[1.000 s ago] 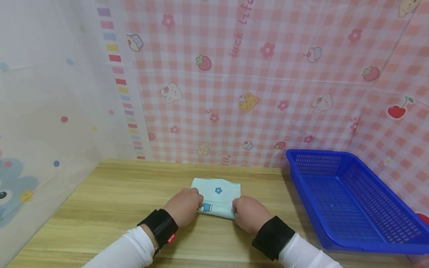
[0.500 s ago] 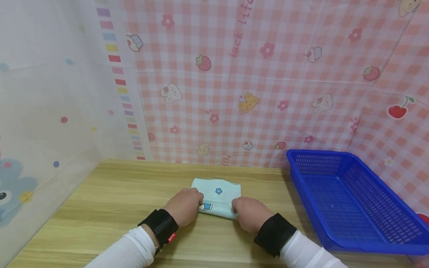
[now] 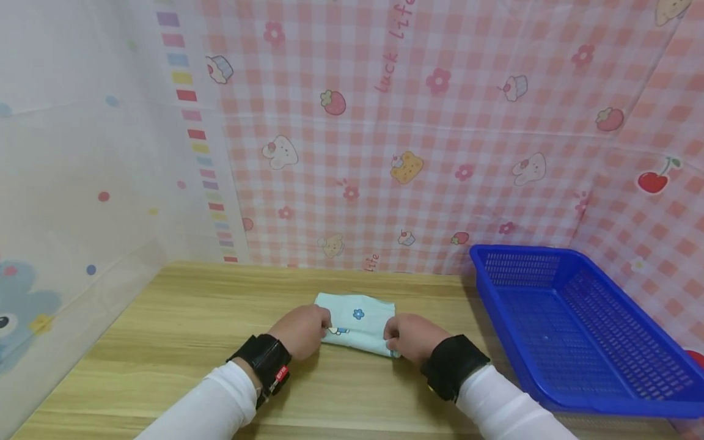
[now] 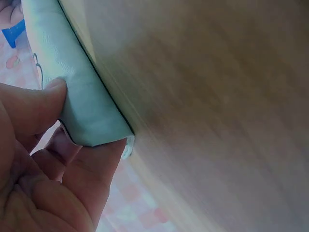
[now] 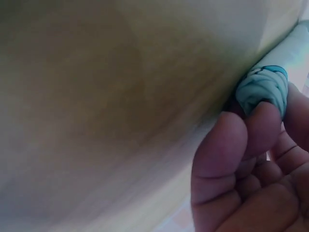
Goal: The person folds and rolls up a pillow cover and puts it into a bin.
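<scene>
A mint-green cloth (image 3: 360,324) with a blue flower print lies on the wooden table, its near edge turned up into a roll. My left hand (image 3: 302,331) pinches the roll's left end. In the left wrist view the thumb (image 4: 55,99) presses on top of the cloth (image 4: 89,104) while fingers reach under its end. At the other end my right hand (image 3: 415,337) grips the roll. Spiralled layers of the cloth (image 5: 263,87) show between the right fingertips (image 5: 227,135) and thumb in the right wrist view. Most of the printed figure is hidden in the roll.
A blue plastic basket (image 3: 550,400) with mesh walls stands on the right side of the wooden table (image 3: 220,305). Pink checked sheeting (image 3: 352,146) rises behind the table and at the right, and a whitish sheet (image 3: 71,153) hangs on the left.
The cloth's near edge has rolled a little away from me, covering more of the printed figure. Both hands have shifted slightly forward with it, and the right hand's grip has moved slightly outward.
</scene>
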`<control>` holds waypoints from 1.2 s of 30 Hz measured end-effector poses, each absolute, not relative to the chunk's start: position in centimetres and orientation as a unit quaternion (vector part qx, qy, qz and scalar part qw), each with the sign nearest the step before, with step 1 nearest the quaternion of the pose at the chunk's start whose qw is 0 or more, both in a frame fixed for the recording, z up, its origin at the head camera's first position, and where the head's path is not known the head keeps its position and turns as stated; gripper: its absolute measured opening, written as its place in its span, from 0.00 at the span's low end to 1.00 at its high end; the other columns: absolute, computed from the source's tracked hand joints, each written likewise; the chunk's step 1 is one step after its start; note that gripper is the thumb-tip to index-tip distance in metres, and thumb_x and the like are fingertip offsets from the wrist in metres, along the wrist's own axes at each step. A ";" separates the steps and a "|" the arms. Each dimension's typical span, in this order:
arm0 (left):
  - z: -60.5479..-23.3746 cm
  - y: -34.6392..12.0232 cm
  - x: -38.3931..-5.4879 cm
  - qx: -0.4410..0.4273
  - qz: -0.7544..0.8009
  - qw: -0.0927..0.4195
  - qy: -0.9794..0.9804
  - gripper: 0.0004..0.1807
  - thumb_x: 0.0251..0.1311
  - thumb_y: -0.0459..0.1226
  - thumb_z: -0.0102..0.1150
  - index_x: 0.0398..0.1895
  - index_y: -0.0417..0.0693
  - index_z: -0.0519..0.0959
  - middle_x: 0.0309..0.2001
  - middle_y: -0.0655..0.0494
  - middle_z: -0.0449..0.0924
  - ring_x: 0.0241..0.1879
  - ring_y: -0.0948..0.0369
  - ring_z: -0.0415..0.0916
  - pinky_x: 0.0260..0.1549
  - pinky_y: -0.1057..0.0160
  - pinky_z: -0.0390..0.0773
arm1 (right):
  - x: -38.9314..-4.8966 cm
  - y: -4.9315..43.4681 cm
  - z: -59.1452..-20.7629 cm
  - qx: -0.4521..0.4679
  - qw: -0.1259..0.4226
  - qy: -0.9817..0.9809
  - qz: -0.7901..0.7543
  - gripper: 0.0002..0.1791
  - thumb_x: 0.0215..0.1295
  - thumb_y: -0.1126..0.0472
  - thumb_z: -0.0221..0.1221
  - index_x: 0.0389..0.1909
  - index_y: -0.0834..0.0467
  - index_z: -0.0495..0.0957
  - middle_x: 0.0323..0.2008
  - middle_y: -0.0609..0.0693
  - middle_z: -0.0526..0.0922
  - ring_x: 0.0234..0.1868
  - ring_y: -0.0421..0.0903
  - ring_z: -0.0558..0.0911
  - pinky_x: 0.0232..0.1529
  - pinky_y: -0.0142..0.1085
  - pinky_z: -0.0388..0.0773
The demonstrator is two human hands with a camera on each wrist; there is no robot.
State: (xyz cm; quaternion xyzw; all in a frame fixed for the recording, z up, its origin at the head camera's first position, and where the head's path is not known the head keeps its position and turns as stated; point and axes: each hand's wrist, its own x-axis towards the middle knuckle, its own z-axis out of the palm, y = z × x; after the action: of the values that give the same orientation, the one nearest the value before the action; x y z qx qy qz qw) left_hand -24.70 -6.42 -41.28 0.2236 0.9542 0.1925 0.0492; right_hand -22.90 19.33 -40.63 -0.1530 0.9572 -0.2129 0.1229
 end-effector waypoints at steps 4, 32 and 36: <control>-41.4 -6.4 -25.1 0.219 0.197 0.048 0.955 0.04 0.70 0.32 0.62 0.39 0.47 0.85 0.39 0.55 0.86 0.37 0.60 0.78 0.43 0.55 0.81 | -23.6 19.1 -40.4 -0.121 0.144 0.957 -0.220 0.06 0.68 0.64 0.67 0.30 0.54 0.82 0.28 0.45 0.79 0.30 0.43 0.75 0.34 0.34 0.71; -41.4 -6.1 -23.8 0.298 0.043 -0.083 0.950 0.09 0.58 0.23 0.68 0.31 0.46 0.86 0.30 0.55 0.80 0.30 0.62 0.74 0.36 0.60 0.81 | -20.6 17.7 -41.2 -0.193 -0.012 0.978 -0.082 0.06 0.58 0.67 0.73 0.31 0.57 0.84 0.30 0.47 0.85 0.31 0.42 0.79 0.41 0.43 0.82; -41.5 -6.1 -23.8 0.289 0.067 -0.072 0.952 0.09 0.59 0.23 0.66 0.31 0.45 0.86 0.30 0.55 0.79 0.30 0.62 0.73 0.36 0.60 0.81 | -20.8 17.8 -41.5 -0.198 -0.012 0.977 -0.082 0.07 0.59 0.68 0.73 0.32 0.57 0.84 0.31 0.47 0.85 0.32 0.42 0.79 0.42 0.43 0.83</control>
State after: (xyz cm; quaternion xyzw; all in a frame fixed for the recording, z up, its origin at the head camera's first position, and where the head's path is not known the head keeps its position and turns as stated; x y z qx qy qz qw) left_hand -23.79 -6.07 -41.50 0.2885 0.9524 0.0668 -0.0724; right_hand -20.82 17.80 -41.46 -0.1982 0.9766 -0.0822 -0.0117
